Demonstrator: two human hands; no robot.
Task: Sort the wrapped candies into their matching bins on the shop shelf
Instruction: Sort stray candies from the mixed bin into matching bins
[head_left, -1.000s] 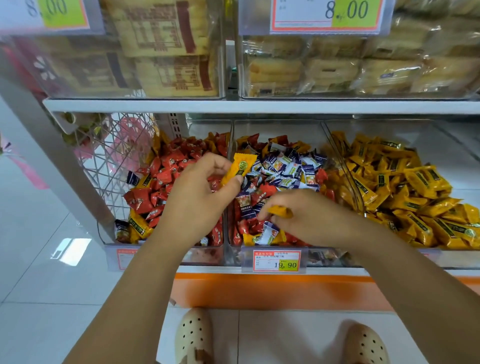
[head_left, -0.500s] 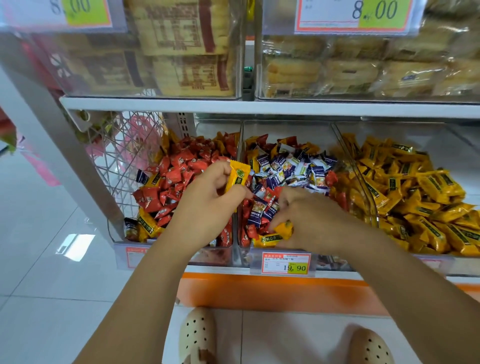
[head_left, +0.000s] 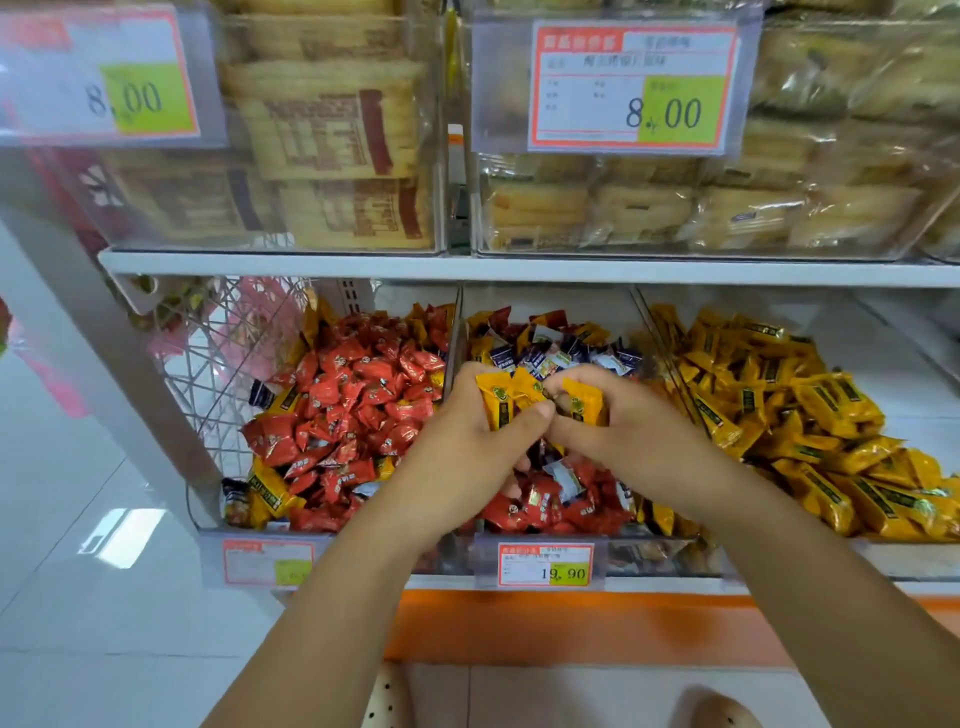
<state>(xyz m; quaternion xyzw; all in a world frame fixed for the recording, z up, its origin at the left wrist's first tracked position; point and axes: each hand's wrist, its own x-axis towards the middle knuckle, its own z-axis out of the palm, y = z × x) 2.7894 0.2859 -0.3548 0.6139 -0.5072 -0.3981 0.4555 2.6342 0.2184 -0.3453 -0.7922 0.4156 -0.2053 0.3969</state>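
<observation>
Three clear bins sit side by side on the lower shelf. The left bin (head_left: 208, 512) holds mostly red candies (head_left: 358, 395) with a few yellow ones. The middle bin (head_left: 550, 299) holds mixed dark blue, red and yellow candies (head_left: 550, 358). The right bin (head_left: 883, 558) is heaped with yellow candies (head_left: 779, 395). Over the middle bin, my left hand (head_left: 467, 447) grips yellow candies (head_left: 501, 402). My right hand (head_left: 623, 431) pinches another yellow candy (head_left: 584, 400). The fingertips of both hands touch.
The upper shelf (head_left: 519, 267) carries clear boxes of wrapped pastries (head_left: 727, 208) with price tags (head_left: 631, 85) just above my hands. A wire mesh side panel (head_left: 218, 358) closes the shelf's left end. Tiled floor (head_left: 78, 597) lies to the left, my shoes below.
My right hand has lifted out of the middle bin with a yellow candy and met my left hand, which now holds more than one yellow candy. The camera moved closer.
</observation>
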